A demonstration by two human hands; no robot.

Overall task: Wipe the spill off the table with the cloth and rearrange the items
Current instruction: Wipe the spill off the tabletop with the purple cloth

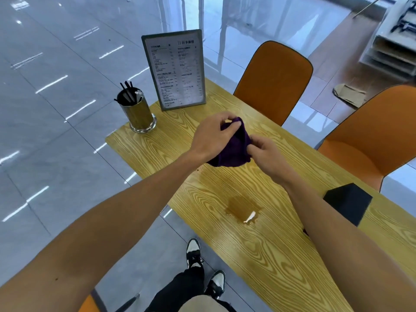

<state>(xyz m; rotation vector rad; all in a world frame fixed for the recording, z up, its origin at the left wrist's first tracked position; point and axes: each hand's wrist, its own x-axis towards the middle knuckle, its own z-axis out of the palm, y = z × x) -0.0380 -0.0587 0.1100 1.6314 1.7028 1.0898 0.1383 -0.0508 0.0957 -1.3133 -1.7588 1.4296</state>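
While both hands pinch it — left hand (211,136) | right hand (266,154) | cloth (234,147) bunched, long axis toward menu stand (175,70).

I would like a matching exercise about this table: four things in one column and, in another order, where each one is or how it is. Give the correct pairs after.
Things:
1. cloth
2. spill
3. menu stand
4. metal holder

Places or states:
A. upright at the far end of the table
B. brown puddle on the wood, not yet wiped
C. at the far left corner, with black sticks inside
D. purple, held by the left hand and the right hand

Pairs: 1-D, 2-B, 3-A, 4-C
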